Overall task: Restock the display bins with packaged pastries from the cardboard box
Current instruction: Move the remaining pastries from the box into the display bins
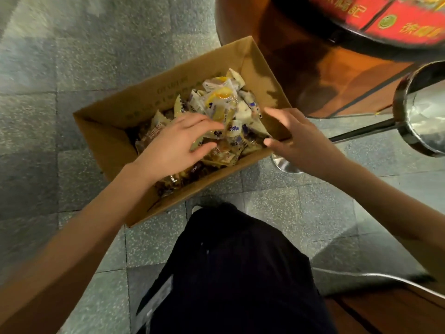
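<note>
My dark trouser leg (228, 273) fills the bottom of the view, bent over the grey speckled floor tiles (72, 68). Both bare forearms reach forward from it into the cardboard box (101, 141), which stands open on the floor just ahead of my knee, turned at a slant.

The packaged pastries (224, 100) lie loose in the box, heaped higher toward its far right end. The upper ones are in white and yellow wrappers, with darker wrappers low at the near side.

My left grip (178, 141) lies on the middle of the heap, fingers spread and bent over the wrappers, thumb tucked under toward them. A clear wrapper sits between thumb and fingers, but motion blur hides whether I am pinching it, so I cannot tell. My right grip (296, 138) is released, fingers and thumb spread wide and holding nothing, at the right end wall of the box.

Beyond the box stands a round wooden stand (277, 44) with a red band of gold characters (397, 22). To the right is a shiny metal round thing (421, 109).
</note>
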Tool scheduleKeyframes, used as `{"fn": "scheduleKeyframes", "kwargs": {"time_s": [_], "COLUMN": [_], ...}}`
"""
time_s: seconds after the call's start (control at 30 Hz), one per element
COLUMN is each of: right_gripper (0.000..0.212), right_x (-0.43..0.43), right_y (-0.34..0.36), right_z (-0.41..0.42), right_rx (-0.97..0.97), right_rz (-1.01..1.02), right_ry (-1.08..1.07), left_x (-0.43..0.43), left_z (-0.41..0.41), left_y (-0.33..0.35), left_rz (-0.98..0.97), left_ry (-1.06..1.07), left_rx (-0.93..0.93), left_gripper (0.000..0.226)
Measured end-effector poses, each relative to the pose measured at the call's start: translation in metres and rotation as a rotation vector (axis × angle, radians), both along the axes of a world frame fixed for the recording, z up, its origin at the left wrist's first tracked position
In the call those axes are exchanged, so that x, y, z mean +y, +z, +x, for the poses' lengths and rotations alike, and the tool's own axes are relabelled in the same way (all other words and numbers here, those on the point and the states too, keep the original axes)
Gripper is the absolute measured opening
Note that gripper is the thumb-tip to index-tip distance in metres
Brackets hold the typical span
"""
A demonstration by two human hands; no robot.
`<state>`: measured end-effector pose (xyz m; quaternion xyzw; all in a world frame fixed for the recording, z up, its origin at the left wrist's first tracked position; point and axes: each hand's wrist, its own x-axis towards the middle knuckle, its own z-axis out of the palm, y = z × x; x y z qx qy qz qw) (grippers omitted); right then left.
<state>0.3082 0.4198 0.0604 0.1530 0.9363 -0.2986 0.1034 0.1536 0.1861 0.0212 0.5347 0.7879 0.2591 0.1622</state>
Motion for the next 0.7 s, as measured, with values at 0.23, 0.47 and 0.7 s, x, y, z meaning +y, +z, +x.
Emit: {"fn": "scheduleKeyframes", "kwargs": {"time_s": [0.23,0.47,0.7], "right_gripper": [0.059,0.058,0.059], "right_x": [0.054,0.120,0.163], "right_y": [-0.017,-0.053,-0.097], "right_z": [-0.014,-0.056,-0.102], "right_rx": [-0.064,-0.145,-0.198], "right_rz": [0.016,0.045,0.107], "right_ry": [-0.029,0.096,0.243], "left_x": [0.051,0.101,0.137], "left_z": [-0.023,-0.043,-0.053], "left_y": [-0.039,-0.074,-0.122], "left_rz": [-0.038,0.026,0.001], "left_ry": [-0.049,0.033,0.159], "left_rx": [-0.038,-0.056,-0.119], "left_gripper": [0.042,0.037,0.038]}}
